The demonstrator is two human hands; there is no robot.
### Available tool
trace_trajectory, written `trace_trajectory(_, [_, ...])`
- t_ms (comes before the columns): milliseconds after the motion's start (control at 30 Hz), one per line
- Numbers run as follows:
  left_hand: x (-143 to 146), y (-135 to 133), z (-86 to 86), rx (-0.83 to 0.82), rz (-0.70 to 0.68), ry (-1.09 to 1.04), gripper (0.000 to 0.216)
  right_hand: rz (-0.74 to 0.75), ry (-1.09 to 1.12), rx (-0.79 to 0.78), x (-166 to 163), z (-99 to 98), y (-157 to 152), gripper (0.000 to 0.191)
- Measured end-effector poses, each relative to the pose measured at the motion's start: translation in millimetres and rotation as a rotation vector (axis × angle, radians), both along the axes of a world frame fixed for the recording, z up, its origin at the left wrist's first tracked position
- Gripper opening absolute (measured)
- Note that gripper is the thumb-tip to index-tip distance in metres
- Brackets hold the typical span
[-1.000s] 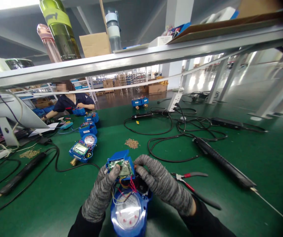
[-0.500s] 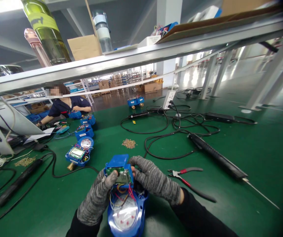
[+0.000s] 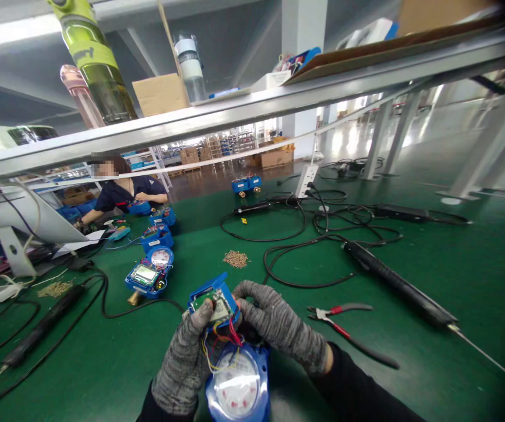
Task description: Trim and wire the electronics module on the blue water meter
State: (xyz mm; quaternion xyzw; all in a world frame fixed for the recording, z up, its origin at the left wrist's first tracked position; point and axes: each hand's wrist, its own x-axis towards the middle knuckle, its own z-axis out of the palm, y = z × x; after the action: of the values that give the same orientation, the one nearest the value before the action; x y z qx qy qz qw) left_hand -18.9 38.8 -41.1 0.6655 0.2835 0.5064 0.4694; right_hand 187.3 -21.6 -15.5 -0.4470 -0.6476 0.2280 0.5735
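Both my hands wear grey knitted fingerless gloves. My left hand [image 3: 186,354] is closed on the left side of a blue plastic housing [image 3: 210,284], its thumb pressed on the green circuit board [image 3: 217,306] inside. My right hand [image 3: 278,325] grips the housing's right side, its fingertips partly hidden behind it. Red, yellow and dark wires [image 3: 230,333] run from the housing down to a blue water meter [image 3: 239,384] with a round clear dial, which sits just below my hands.
Red-handled cutting pliers [image 3: 344,331] and a black electric screwdriver [image 3: 402,287] lie at right, among looped cables. A screw pile [image 3: 236,259] is ahead. Another meter [image 3: 149,272] lies at left; a second screwdriver [image 3: 43,325] is nearby. A co-worker [image 3: 124,190] sits beyond, under a shelf [image 3: 217,114].
The blue housing has tilted in my hands, and its board faces more upward. The whole view has shifted slightly. Both hands keep their hold.
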Motion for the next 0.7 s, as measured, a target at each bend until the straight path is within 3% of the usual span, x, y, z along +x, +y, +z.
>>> trace_trajectory(133, [1.4,-0.9,-14.3,0.090,0.027,0.001,0.033,-0.146,-0.017,0.067,-2.8,-3.2,-4.9,0.022])
trace_trajectory(267, [5.2,-5.8,-11.9,0.023,0.058,-0.044,0.031,-0.330,-0.011,0.215,-4.1,4.5,-22.0,0.011])
trace_trajectory(400, [10.0,-14.6,3.6,-0.123,0.073,-0.083,0.034,-0.320,-0.098,0.245,-16.6,8.4,-34.6,0.004])
trace_trajectory(567, [27.5,-31.8,35.2,-0.285,0.051,-0.204,0.039,-0.244,-0.072,0.139,-26.8,-2.3,-35.8,0.014])
trace_trajectory(700, [39.3,-38.7,53.3,-0.264,0.064,-0.181,0.043,-0.181,0.042,0.038,-19.9,-2.2,-38.3,0.013])
